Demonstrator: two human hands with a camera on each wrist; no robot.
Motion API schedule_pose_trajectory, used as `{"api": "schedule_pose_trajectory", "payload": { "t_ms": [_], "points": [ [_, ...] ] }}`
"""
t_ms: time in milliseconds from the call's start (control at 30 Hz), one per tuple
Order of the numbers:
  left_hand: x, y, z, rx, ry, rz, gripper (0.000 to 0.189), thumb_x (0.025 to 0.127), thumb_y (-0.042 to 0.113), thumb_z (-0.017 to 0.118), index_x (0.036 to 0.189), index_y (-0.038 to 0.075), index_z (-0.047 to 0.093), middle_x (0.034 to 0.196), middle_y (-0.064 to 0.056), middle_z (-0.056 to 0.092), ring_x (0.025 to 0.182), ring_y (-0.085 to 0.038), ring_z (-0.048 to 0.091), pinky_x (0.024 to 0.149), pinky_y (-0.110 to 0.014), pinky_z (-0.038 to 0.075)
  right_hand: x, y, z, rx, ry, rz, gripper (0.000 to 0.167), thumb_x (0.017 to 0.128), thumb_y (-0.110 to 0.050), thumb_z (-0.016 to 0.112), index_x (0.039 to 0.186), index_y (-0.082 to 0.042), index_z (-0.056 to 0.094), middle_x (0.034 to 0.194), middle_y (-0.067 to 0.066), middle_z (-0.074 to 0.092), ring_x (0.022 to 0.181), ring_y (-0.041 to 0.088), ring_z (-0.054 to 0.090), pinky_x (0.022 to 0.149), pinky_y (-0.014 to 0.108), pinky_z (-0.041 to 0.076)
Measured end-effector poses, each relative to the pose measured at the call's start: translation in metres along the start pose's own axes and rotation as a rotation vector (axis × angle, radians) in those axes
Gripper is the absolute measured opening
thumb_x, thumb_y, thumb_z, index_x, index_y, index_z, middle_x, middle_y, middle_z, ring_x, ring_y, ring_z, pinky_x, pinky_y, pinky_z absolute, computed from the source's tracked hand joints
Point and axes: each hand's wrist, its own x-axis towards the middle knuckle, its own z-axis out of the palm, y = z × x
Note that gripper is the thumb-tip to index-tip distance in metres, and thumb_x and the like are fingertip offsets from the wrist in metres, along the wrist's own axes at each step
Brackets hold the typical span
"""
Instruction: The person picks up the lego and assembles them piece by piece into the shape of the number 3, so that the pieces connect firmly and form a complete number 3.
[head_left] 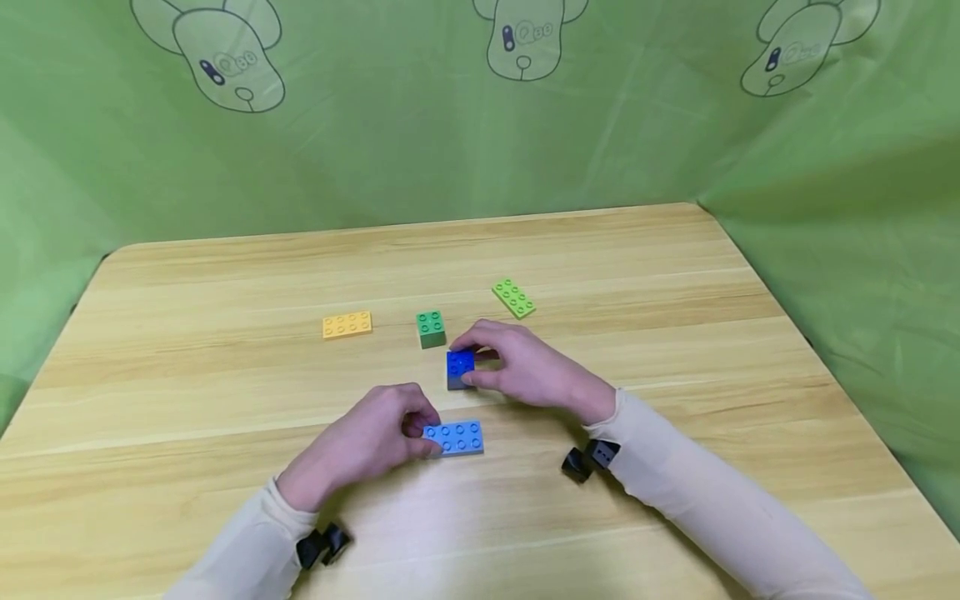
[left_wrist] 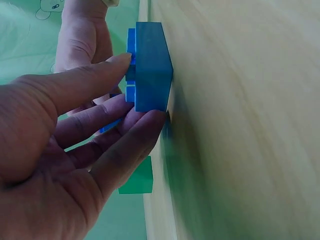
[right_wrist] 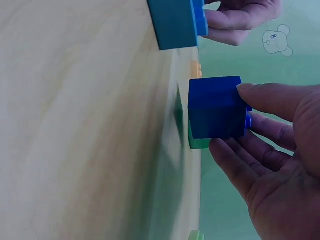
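A light blue eight-stud toy brick [head_left: 463, 437] lies studs-up near the middle of the table. My left hand [head_left: 371, 435] pinches its left end; in the left wrist view, the thumb lies by the studs of the light blue brick [left_wrist: 152, 67] and fingertips meet its end. Farther back, my right hand [head_left: 528, 367] holds a dark blue four-stud brick [head_left: 457, 379] from the right. Up close in the right wrist view, thumb and fingertips grip opposite sides of the dark blue brick [right_wrist: 215, 110]. The two bricks are apart, the dark blue one behind the light blue.
Just behind the dark blue brick stands a green four-stud brick [head_left: 431, 330]. A flat yellow-orange plate [head_left: 347, 325] lies to the left, and a flat lime green plate [head_left: 514, 298] farther back on the right. Green cloth [head_left: 390, 133] hangs behind the wooden table [head_left: 637, 275].
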Motion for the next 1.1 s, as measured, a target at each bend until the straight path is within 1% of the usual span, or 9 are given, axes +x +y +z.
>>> {"api": "schedule_pose_trajectory", "payload": {
  "t_ms": [133, 267, 400, 667, 900, 1000, 1100],
  "points": [
    [-0.001, 0.000, -0.001, 0.026, 0.003, -0.004, 0.024, 0.078, 0.016, 0.084, 0.096, 0.005, 0.072, 0.080, 0.006, 0.057, 0.070, -0.010, 0.053, 0.064, -0.026, 0.050, -0.003, -0.003, -0.002, -0.003, -0.006, -0.014, 0.036, 0.092, -0.018, 0.072, 0.125, -0.011, 0.063, 0.117, -0.003, 0.061, 0.108, 0.012, 0.057, 0.095, 0.031, 0.048],
    [-0.001, 0.000, -0.002, 0.040, 0.005, 0.008, 0.023, 0.079, 0.016, 0.083, 0.097, 0.006, 0.072, 0.080, 0.005, 0.057, 0.071, -0.014, 0.053, 0.062, -0.027, 0.048, -0.008, -0.007, -0.004, 0.007, -0.021, -0.028, 0.035, 0.092, -0.018, 0.071, 0.125, -0.011, 0.063, 0.116, -0.005, 0.060, 0.109, 0.010, 0.057, 0.095, 0.030, 0.048],
    [-0.001, -0.001, -0.002, 0.036, 0.000, 0.011, 0.023, 0.080, 0.016, 0.083, 0.097, 0.006, 0.072, 0.081, 0.005, 0.057, 0.072, -0.015, 0.054, 0.061, -0.027, 0.048, -0.013, -0.011, -0.007, 0.012, -0.028, -0.048, 0.034, 0.092, -0.018, 0.071, 0.125, -0.012, 0.062, 0.116, -0.007, 0.060, 0.109, 0.009, 0.056, 0.095, 0.030, 0.048],
    [-0.001, -0.002, 0.000, 0.015, 0.016, -0.012, 0.025, 0.078, 0.015, 0.084, 0.098, 0.004, 0.072, 0.082, 0.006, 0.058, 0.072, -0.012, 0.054, 0.063, -0.026, 0.050, -0.020, -0.018, -0.010, 0.023, -0.035, -0.095, 0.033, 0.092, -0.017, 0.072, 0.124, -0.013, 0.063, 0.115, -0.009, 0.060, 0.104, 0.007, 0.057, 0.093, 0.030, 0.049],
    [-0.002, -0.002, -0.003, 0.011, 0.028, -0.021, 0.024, 0.079, 0.013, 0.084, 0.097, 0.004, 0.073, 0.084, 0.005, 0.059, 0.074, -0.013, 0.055, 0.065, -0.025, 0.050, -0.022, -0.023, -0.010, 0.058, -0.030, -0.114, 0.032, 0.092, -0.016, 0.072, 0.122, -0.013, 0.064, 0.114, -0.010, 0.060, 0.106, 0.007, 0.057, 0.094, 0.031, 0.049],
    [-0.001, -0.002, -0.003, 0.012, 0.013, -0.007, 0.023, 0.080, 0.013, 0.083, 0.098, 0.003, 0.072, 0.084, 0.004, 0.059, 0.074, -0.013, 0.055, 0.065, -0.025, 0.050, -0.026, -0.024, -0.010, 0.051, -0.034, -0.121, 0.031, 0.091, -0.017, 0.073, 0.121, -0.014, 0.065, 0.113, -0.011, 0.061, 0.105, 0.006, 0.057, 0.093, 0.030, 0.049],
    [0.000, -0.002, -0.001, 0.020, 0.008, 0.020, 0.023, 0.080, 0.014, 0.083, 0.098, 0.003, 0.072, 0.084, 0.004, 0.059, 0.073, -0.013, 0.055, 0.065, -0.025, 0.050, -0.030, -0.024, -0.010, 0.054, -0.046, -0.143, 0.032, 0.090, -0.017, 0.074, 0.121, -0.013, 0.065, 0.113, -0.011, 0.061, 0.104, 0.006, 0.057, 0.092, 0.030, 0.049]
  ]
}}
